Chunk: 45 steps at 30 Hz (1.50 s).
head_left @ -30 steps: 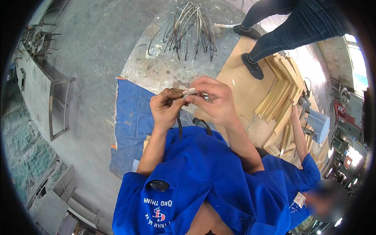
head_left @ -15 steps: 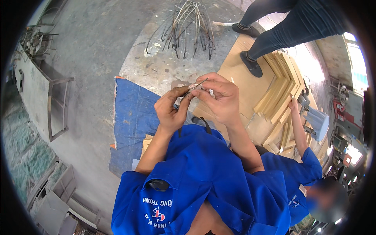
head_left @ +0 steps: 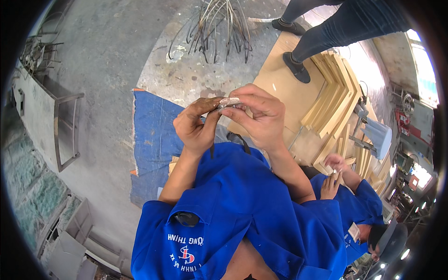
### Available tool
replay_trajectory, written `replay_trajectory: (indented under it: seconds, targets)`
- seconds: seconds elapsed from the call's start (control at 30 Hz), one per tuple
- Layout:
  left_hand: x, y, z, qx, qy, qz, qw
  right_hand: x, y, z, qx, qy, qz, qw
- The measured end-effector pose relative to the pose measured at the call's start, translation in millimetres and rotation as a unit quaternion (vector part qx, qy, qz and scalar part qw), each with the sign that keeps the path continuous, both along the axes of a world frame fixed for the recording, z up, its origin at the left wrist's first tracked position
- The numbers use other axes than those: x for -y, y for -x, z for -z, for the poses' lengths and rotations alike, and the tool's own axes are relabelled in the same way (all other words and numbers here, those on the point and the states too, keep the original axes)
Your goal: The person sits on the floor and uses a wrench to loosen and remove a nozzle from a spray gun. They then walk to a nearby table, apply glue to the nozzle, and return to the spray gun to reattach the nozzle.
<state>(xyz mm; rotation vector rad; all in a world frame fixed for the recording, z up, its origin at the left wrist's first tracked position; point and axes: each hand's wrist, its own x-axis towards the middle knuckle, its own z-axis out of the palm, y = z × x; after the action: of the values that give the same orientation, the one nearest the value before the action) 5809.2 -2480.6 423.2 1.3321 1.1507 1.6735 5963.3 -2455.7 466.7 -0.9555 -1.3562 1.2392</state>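
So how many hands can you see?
4: the camera wearer's left hand and right hand, mid-picture; a co-worker's upper hand and lower hand, at right. The standing person's hands aren't in view.

Item: small pale piece (head_left: 230, 101) in the worker's left hand (head_left: 193, 123) and right hand (head_left: 263, 114), tipped up moments ago, now nearly level. Item: co-worker's blurred hand (head_left: 336, 163), earlier at the wooden strips (head_left: 332, 105), now off them. Item: co-worker's second hand (head_left: 330, 186), previously hidden, now showing.
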Motion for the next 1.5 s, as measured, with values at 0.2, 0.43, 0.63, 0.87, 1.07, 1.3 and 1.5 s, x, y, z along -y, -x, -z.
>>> replay_trajectory:
  seconds: [0.2, 0.43, 0.63, 0.87, 1.07, 1.3, 1.5]
  targets:
    - [1.0, 6.4, -3.2, 0.001, -0.038, 0.062, 0.997, 0.5, 3.1, -3.6, -0.017, -0.01, 0.005, 1.0]
    - [1.6, 3.1, -6.9, 0.063, -0.017, 0.048, 0.997, 2.8, 5.3, -9.4, -0.063, 0.041, -0.006, 0.997]
    - [-0.9, 3.9, -4.5, 0.077, -0.036, 0.065, 0.994, -0.6, 1.0, -9.0, -0.088, 0.063, -0.056, 0.993]
    - [-3.7, 0.7, -1.1, 0.067, -0.069, 0.058, 0.994, 0.0, 0.8, -7.9, -0.177, 0.165, -0.094, 0.966]
    - [-3.5, -2.8, -0.4, 0.107, -0.053, 0.063, 0.991, -2.0, -0.4, -6.8, -0.159, 0.132, -0.1, 0.973]
    - [-5.0, -3.3, 1.5, 0.087, -0.058, 0.061, 0.993, 0.4, -0.1, -9.3, -0.168, 0.172, -0.091, 0.966]
    - [-5.0, -2.6, 2.8, 0.084, -0.052, 0.057, 0.993, -2.2, -3.0, -10.4, -0.176, 0.177, -0.105, 0.963]
